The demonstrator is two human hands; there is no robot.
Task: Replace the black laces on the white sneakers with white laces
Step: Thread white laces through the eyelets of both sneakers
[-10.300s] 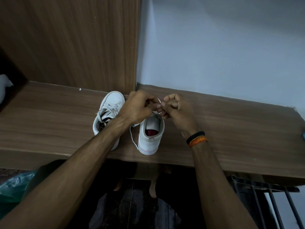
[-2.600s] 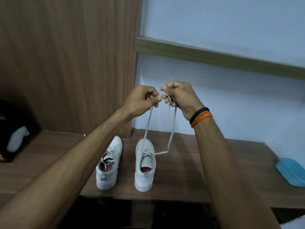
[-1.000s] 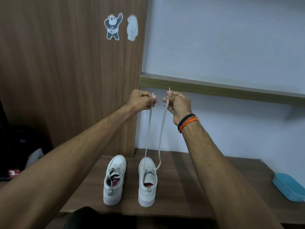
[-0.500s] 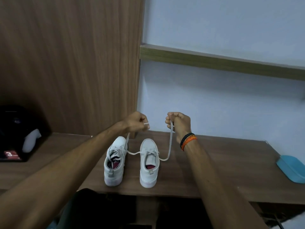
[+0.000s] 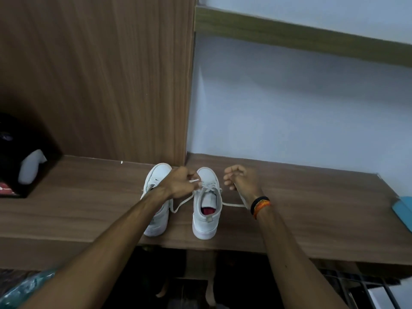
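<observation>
1. A tall wooden panel (image 5: 95, 74) is standing at the back left, meeting a pale wall (image 5: 289, 112) that is carrying a wooden ledge (image 5: 289, 36) across its upper part.
2. The wooden table (image 5: 312, 208) is running across the view, carrying everything below.
3. A dark box (image 5: 13, 152) with a white shape on it is sitting at the table's far left, and a blue object (image 5: 403, 210) is lying at the right edge, cut off by the frame.
4. Two white sneakers are standing side by side near the table's middle, toes toward the wall: the left sneaker (image 5: 156, 224) is partly hidden by the forearm, and the right sneaker (image 5: 206, 206) is showing a red lining.
5. The left hand (image 5: 181, 182) is hovering between the two toes, fingers curled, pinching one end of the white lace (image 5: 180, 204), which is looping down beside the right sneaker.
6. The right hand (image 5: 239, 178) is sitting just right of that sneaker, fingers loosely curled, with the other lace end (image 5: 234, 205) running up beneath it; whether it is gripping the lace, I cannot tell.
7. Black and orange bands (image 5: 259, 205) are circling the right wrist.
</observation>
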